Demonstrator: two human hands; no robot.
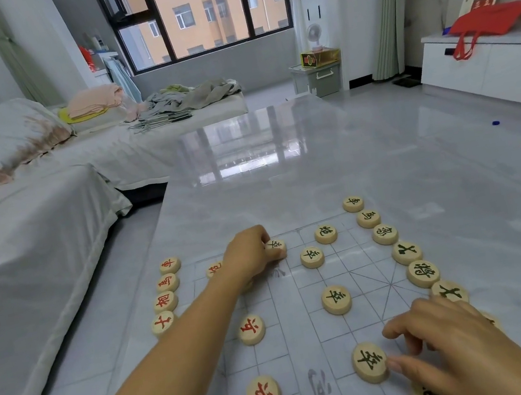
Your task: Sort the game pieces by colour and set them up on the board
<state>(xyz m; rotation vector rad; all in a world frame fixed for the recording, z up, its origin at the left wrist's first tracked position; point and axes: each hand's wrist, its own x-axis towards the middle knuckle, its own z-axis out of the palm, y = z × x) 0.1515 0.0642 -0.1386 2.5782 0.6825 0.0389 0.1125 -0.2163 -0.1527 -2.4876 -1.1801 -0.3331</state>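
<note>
Left grip (251, 254) pinches a black-lettered piece (276, 247) near the board's (293, 331) far edge, its wrist half hiding a red-lettered piece (213, 270). Right grip (452, 348) pinches a nearer black piece (370, 363) at the board's near side, covering others behind it. Glossy bench (283, 176) stretches well beyond the board.

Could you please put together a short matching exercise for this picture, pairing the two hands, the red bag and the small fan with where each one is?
Things
1. left hand
2. right hand
3. red bag
4. small fan

Places
A. lying on the white cabinet at the right
B. gripping the far black-lettered piece on the board
C. near the window, by the yellow box
D. pinching the edge of the near black-lettered piece

Pairs: 1-B, 2-D, 3-A, 4-C
</note>
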